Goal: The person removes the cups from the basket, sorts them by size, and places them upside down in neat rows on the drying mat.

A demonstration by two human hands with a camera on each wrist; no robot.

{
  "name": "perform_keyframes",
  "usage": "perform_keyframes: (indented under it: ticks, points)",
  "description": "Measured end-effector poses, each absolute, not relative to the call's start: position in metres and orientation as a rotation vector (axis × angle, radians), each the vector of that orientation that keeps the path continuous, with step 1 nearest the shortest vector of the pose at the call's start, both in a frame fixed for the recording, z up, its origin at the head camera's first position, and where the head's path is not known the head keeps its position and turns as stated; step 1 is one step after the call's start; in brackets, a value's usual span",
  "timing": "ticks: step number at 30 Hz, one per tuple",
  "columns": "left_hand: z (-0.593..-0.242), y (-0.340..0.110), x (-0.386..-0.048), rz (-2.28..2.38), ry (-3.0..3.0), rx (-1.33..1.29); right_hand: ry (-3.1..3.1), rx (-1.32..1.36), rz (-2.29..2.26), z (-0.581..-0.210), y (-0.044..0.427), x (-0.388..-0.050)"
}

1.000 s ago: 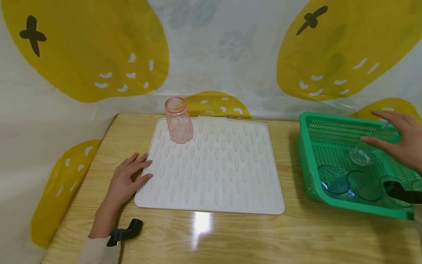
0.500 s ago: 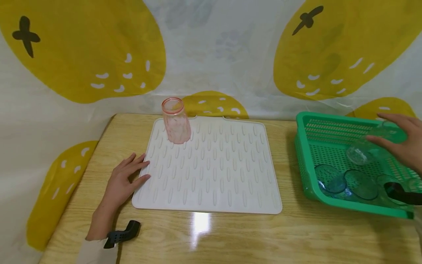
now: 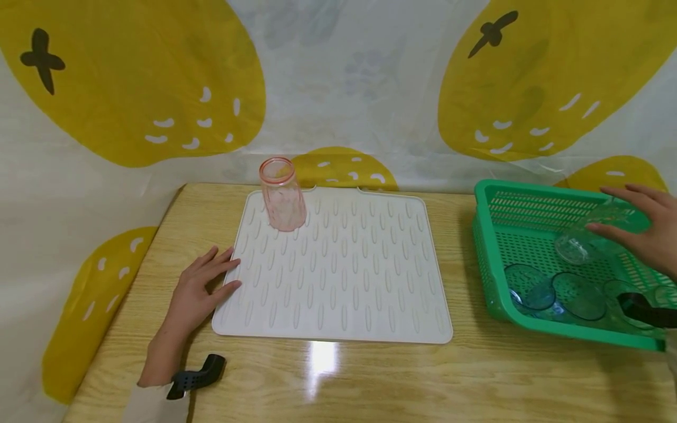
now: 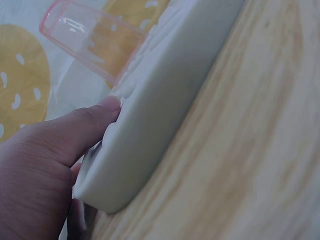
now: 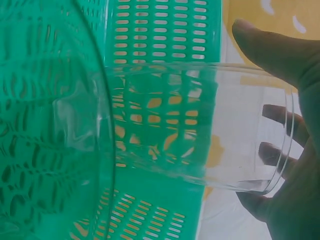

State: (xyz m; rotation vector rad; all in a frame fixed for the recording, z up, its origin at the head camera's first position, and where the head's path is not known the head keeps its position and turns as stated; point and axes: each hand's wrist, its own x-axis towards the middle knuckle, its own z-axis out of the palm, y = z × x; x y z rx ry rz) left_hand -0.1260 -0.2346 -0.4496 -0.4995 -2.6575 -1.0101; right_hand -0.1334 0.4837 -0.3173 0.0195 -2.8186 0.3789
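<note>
Right hand first: spread wide, thumb held off to one side, fingertips round the far side and showing through the wall of the clear glass. No closed grip visible; whether any fingertip touches the wall, I can't tell. The glass lies in the gap between my thumb and fingers, its near end by the palm, its long axis running away from me toward the basket floor. I judge it roughly on end; exact tilt unclear. The closing direction would seem to be across that axis, thumb against fingers. Around it, the green basket, with tinted round glassware along the near side, close below my wrist; one rim looms large in the wrist view. Right hand plainly the nearer. Left hand well apart, fingers loosely extended, tips over the left edge of the white mat. Beyond them, pink glass standing at the mat's far left corner.
</note>
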Motion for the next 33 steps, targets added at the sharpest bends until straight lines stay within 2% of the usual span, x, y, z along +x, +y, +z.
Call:
perform_keyframes:
  ticks: [16,24,33]
  points:
    - [-0.448,-0.233,-0.125,-1.023,-2.645,-0.513,-2.871,-0.057,0.348,-0.331,0.503,-0.14]
    - [-0.449,-0.234,-0.125,-1.016,-2.649,-0.512,-2.892,-0.105,0.319,-0.321,0.486,-0.132]
    - [-0.45,-0.235,-0.126,-0.995,-2.639,-0.516,-2.722,0.056,0.44,-0.31,0.476,-0.119]
